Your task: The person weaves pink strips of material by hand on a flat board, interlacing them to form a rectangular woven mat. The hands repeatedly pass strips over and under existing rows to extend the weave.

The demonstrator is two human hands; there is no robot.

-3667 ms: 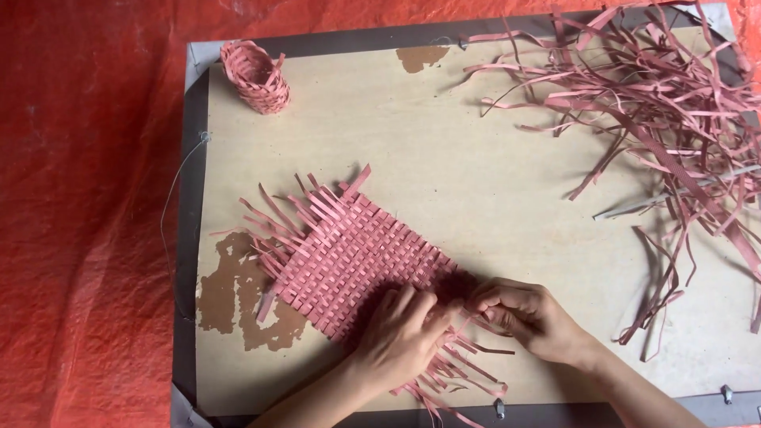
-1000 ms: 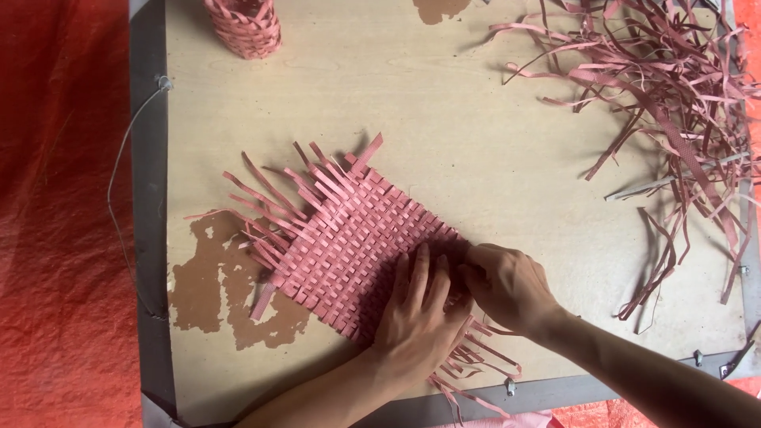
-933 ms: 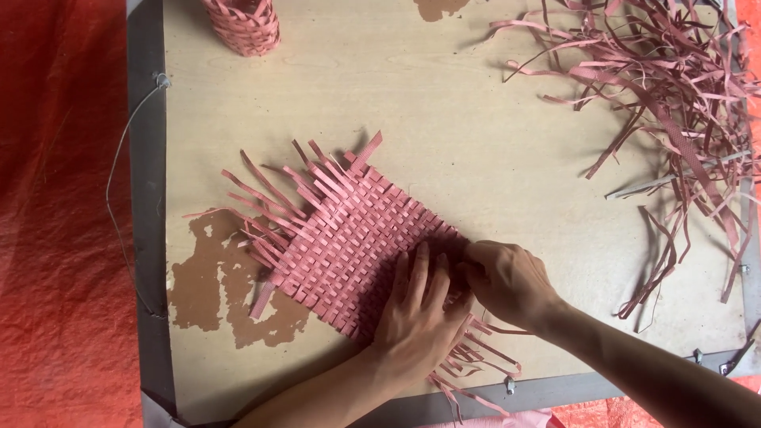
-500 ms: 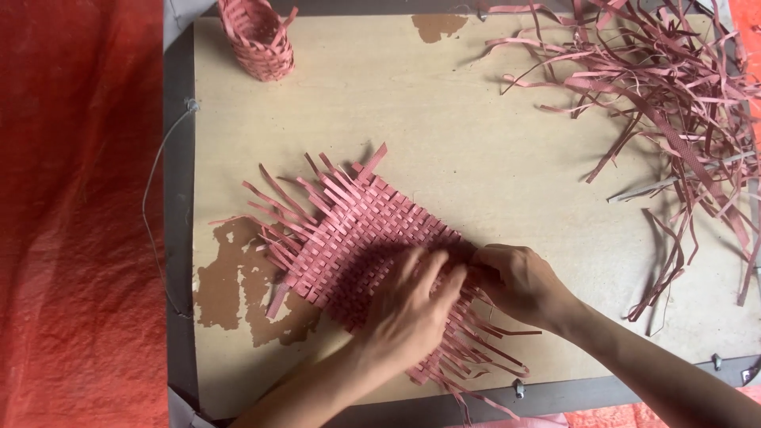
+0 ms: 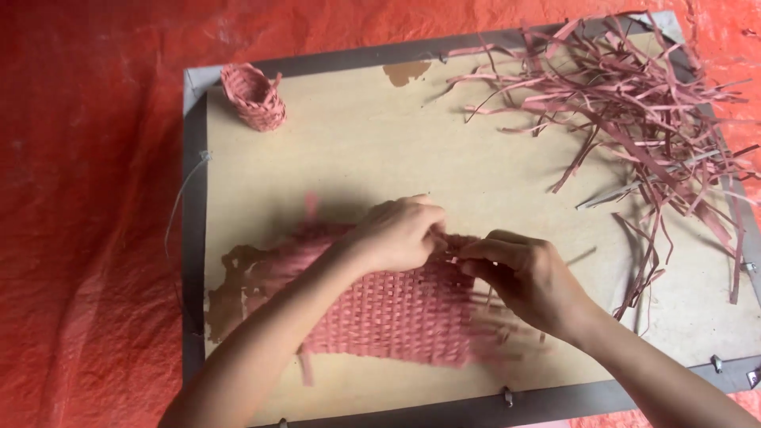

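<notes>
Head view: a pink woven mat [image 5: 388,313] lies on a tan board [image 5: 357,150] with a grey frame, near the board's lower middle. The mat is blurred along its edges, and loose strip ends stick out at its lower right and lower left.

The left hand [image 5: 394,234] comes in from the lower left, its forearm crossing over the mat's left part. It rests at the mat's upper edge with the fingers curled in, pinching at the strips there. The right hand [image 5: 527,277] comes in from the lower right and sits at the mat's upper right corner, fingers bent and closed on strip ends. The two hands meet fingertip to fingertip at one spot on the mat's top edge; exactly which strip each one grips cannot be told, as the fingers cover it. Most of the mat lies below and between the two hands, under the left wrist.

At the board's upper left corner stands a small woven basket [image 5: 254,95] of the same pink, well apart from the hands. A big loose pile of pink strips [image 5: 634,103] spreads across the board's upper right, with some strands trailing down toward the right hand without touching it. A patch of the board's facing is torn away just left of the mat. The board rests on an orange-red sheet [image 5: 87,214].
</notes>
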